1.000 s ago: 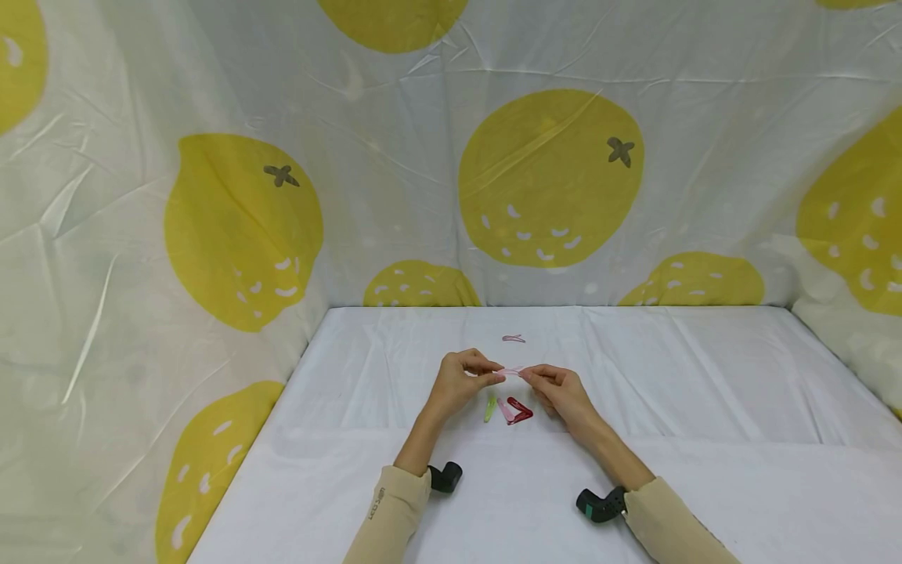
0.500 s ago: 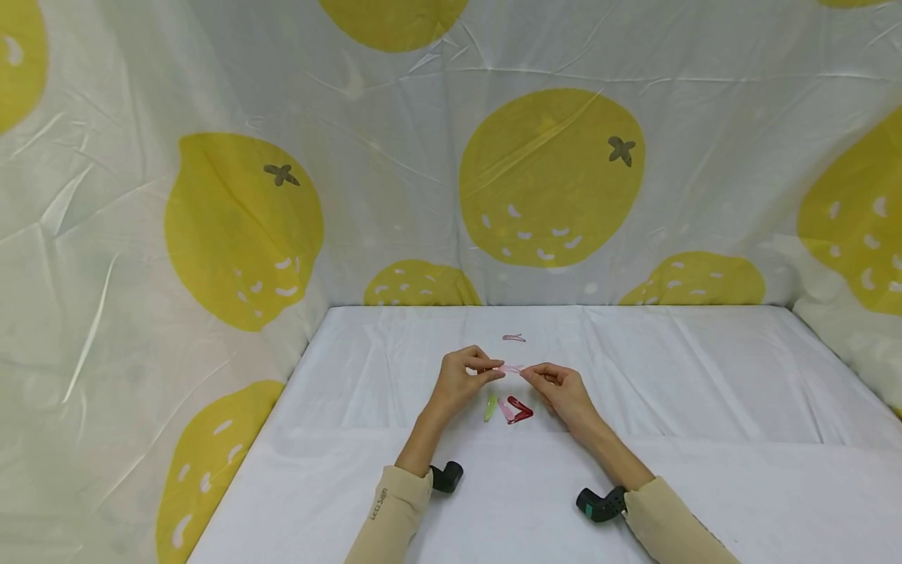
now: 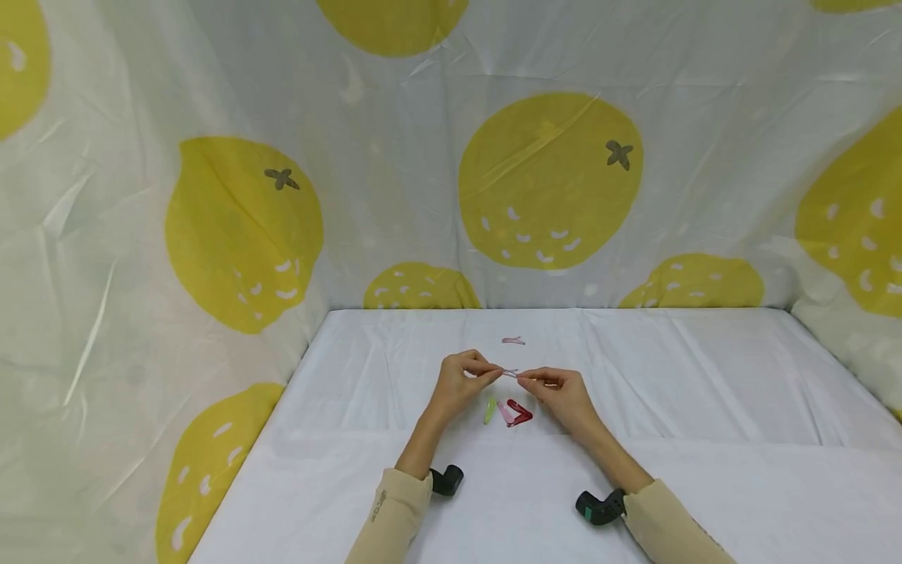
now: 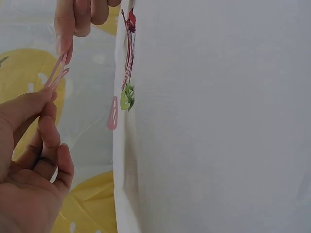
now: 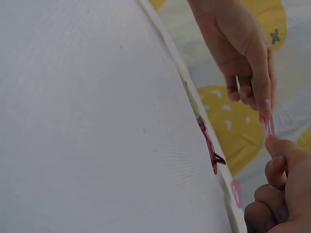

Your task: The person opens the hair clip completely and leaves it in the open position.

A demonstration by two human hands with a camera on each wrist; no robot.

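Note:
A pink hair clip is held above the table between both hands. The left hand pinches its left end with thumb and forefinger; the right hand pinches the other end. In the left wrist view the clip has its parts spread apart. Nearer the person, on the white cloth, lie a green clip, a pink clip and dark red clips, the red ones close against the pink one. Another pink clip lies alone beyond the hands.
White cloth covers the table. A curtain with yellow lemon prints hangs behind it and along both sides. Black wrist cameras sit near the sleeve cuffs, low over the cloth.
Both hands remain at nearly the same place. The held clip has turned a little between the fingertips, showing thinner now than before.

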